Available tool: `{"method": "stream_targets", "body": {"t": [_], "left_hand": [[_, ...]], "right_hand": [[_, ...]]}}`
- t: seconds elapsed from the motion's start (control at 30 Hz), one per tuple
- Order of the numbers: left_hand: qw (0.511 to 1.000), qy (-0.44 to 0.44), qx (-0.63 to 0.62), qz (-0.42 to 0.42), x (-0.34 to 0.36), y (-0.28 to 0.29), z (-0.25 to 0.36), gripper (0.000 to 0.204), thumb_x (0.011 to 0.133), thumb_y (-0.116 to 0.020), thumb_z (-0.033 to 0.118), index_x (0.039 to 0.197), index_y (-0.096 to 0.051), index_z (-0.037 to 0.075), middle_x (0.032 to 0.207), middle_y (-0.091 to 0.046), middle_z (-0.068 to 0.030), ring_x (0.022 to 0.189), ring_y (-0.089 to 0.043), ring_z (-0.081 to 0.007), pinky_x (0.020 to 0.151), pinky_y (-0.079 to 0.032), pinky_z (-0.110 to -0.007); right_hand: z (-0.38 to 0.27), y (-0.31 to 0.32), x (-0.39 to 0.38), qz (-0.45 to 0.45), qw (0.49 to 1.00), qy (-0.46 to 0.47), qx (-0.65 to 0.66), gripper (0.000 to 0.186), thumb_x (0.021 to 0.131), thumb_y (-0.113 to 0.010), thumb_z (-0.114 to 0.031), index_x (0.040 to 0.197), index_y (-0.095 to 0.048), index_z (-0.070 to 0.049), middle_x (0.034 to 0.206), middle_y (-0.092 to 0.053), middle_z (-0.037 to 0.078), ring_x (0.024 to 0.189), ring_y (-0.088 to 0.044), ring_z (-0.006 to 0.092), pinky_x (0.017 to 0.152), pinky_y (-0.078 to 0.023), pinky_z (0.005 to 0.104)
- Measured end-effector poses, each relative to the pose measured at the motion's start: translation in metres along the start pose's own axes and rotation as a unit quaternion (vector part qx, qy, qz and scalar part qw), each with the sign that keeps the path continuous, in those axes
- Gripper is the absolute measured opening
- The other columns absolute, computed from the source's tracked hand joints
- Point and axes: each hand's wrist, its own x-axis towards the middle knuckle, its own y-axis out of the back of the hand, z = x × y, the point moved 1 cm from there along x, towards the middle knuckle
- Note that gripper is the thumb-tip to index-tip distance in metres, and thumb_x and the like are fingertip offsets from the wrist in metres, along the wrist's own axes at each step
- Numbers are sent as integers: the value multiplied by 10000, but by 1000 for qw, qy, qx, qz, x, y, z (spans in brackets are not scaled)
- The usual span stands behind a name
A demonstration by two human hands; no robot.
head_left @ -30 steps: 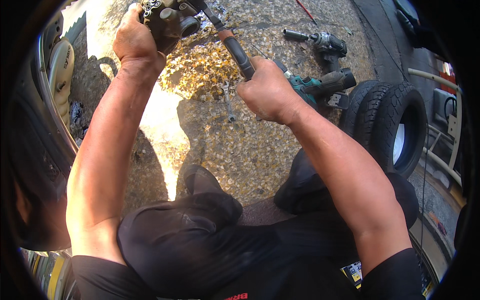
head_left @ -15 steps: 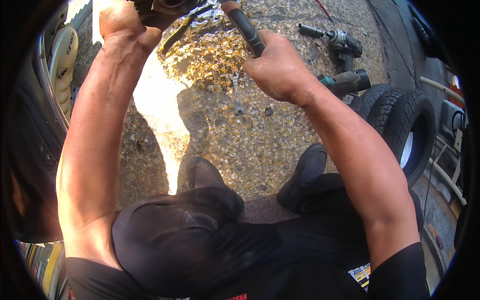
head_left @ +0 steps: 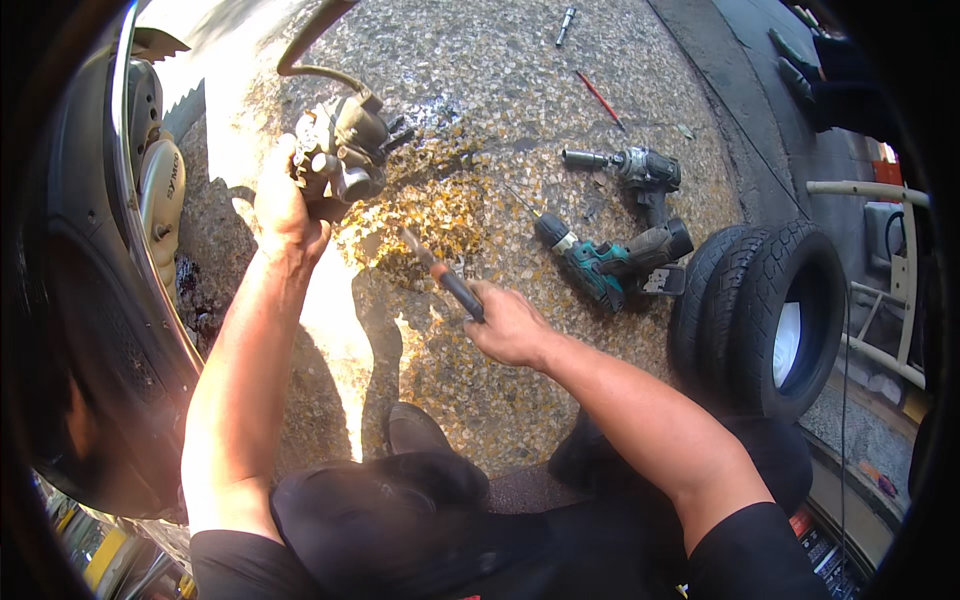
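Left grip: the left hand [head_left: 283, 205] is clenched around a metal engine part [head_left: 345, 150], held up above the pebbled floor [head_left: 480, 80].
Right grip: the right hand [head_left: 510, 325] grasps a screwdriver [head_left: 445, 278] by its dark handle, tip pointing toward the part.
Handling: the part looks heavy, stiff and perhaps oily; better to hold its thick body, not the hose [head_left: 310, 55].
Right of the grips: 2 drills [head_left: 610, 262] and 2 tyres [head_left: 760, 315].
Labels: a pale oval cover [head_left: 160, 190] at the left; its lettering is too small to tell.

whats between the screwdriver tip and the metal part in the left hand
Nothing: in the head view, only bare speckled floor shows between the screwdriver and the metal part.
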Motion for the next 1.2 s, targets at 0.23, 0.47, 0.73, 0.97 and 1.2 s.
{"method": "stream_targets", "body": {"t": [0.23, 0.47, 0.73, 0.97, 1.2], "left_hand": [[997, 52, -33, -54, -14, 6, 2, 470, 983, -482, 456, 1211, -598, 63, 1021, -689, -120, 891, -679, -235, 775, -580, -405], [995, 34, -67, -67, -26, 4, 15, 394, 955, -591, 393, 1160, -601, 58, 977, -682, -107, 926, -682, -240, 801, -583, -422], [995, 20, -61, -70, -30, 14, 22, 421, 960, -554, 385, 1192, -578, 34, 1042, -681, -140, 870, -696, -275, 735, -602, -421], [991, 3, -77, -105, -30, 12, 26, 430, 973, -509, 371, 1203, -581, 14, 1046, -689, -162, 888, -696, -291, 798, -583, -420], [987, 23, -69, -142, -36, 2, 27, 467, 1008, -429, 398, 1212, -585, 7, 1092, -681, -159, 950, -682, -287, 857, -564, -432]], "right_hand": [[59, 115, -13, 100, 784, 20, -612, 745, 775, -674, -191, 1456, -416, -33, 1284, -565, 233, 1240, -522, 355, 1062, -360, 548], [78, 127, -20, -30, 773, 1, -634, 998, 686, -797, -249, 1517, -293, -22, 1180, -649, 198, 1102, -631, 320, 914, -484, 409], [38, 146, -126, 13, 961, 248, -120, 459, 694, -713, -101, 1136, -627, -12, 887, -696, 128, 783, -672, 234, 717, -539, 359], [32, 145, -123, 118, 923, 254, 264, 423, 846, -800, -123, 1223, -616, -68, 1054, -665, 19, 921, -605, 139, 828, -521, 309], [17, 148, -122, 105, 901, 288, 308, 424, 851, -794, -121, 1232, -616, -74, 1031, -658, 5, 891, -583, 113, 784, -509, 295]]}}
